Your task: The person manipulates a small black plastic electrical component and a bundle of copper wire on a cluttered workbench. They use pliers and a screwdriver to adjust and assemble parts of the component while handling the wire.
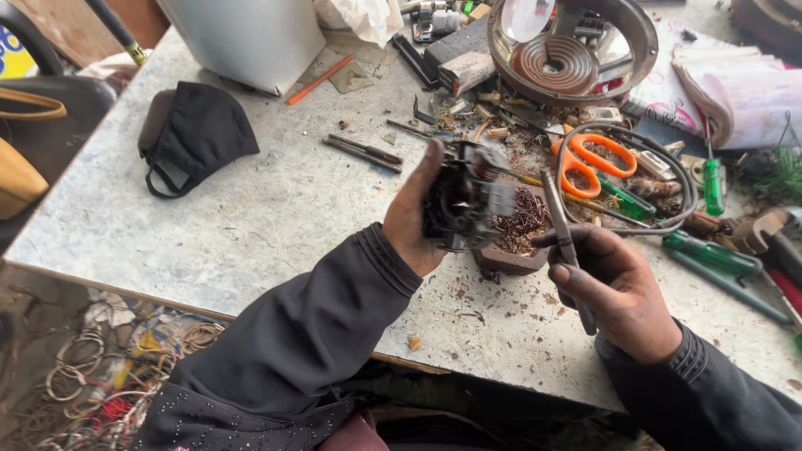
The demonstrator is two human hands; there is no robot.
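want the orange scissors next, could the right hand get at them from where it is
Probably yes, but not freely. The orange scissors lie just beyond the right hand, under a grey cable loop, and that hand's fingers already hold a thin metal tool.

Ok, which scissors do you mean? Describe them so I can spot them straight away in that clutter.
Start at the big round metal pan with the coiled heating element at the table's far edge. Just below it, right of the dark motor part in the left hand, lie the scissors, partly under a grey cable loop. Their bright orange handles set them apart from the green-handled screwdrivers nearby.
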